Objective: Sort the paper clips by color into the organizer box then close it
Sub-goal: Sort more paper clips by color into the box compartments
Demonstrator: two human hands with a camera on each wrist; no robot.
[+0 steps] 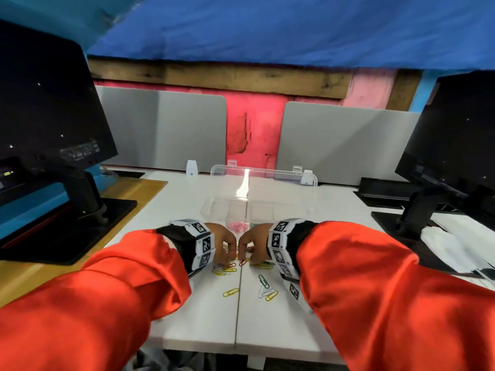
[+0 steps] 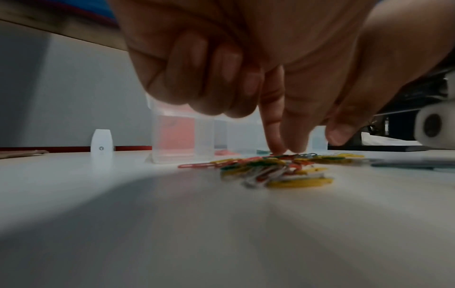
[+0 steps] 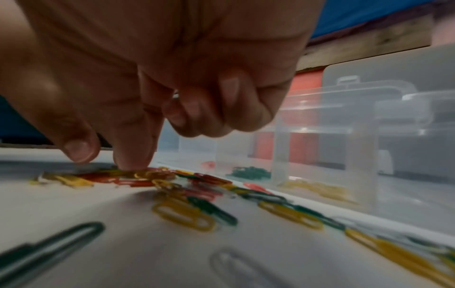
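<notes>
A mixed pile of red, yellow, green and white paper clips (image 1: 241, 262) (image 2: 270, 169) (image 3: 172, 183) lies on the white desk in front of the clear organizer box (image 1: 214, 207) (image 2: 182, 140) (image 3: 364, 155). Its lid (image 1: 281, 183) stands open behind it. Pink clips (image 1: 237, 225), green clips (image 3: 248, 172) and yellow clips (image 3: 320, 189) lie in separate compartments. My left hand (image 1: 227, 250) (image 2: 310, 145) presses two straight fingertips (image 2: 278, 148) onto the pile, thumb apart. My right hand (image 1: 250, 250) (image 3: 105, 157) presses one fingertip (image 3: 133, 161) onto the pile, thumb apart. Both hands keep their other fingers curled.
More loose clips lie nearer me: a yellow one (image 1: 231, 292), a green one (image 1: 263, 281), a white and yellow cluster (image 1: 267, 293). Black monitors on stands flank the desk at left (image 1: 48, 124) and right (image 1: 455, 140). Grey divider panels (image 1: 166, 129) stand behind the box.
</notes>
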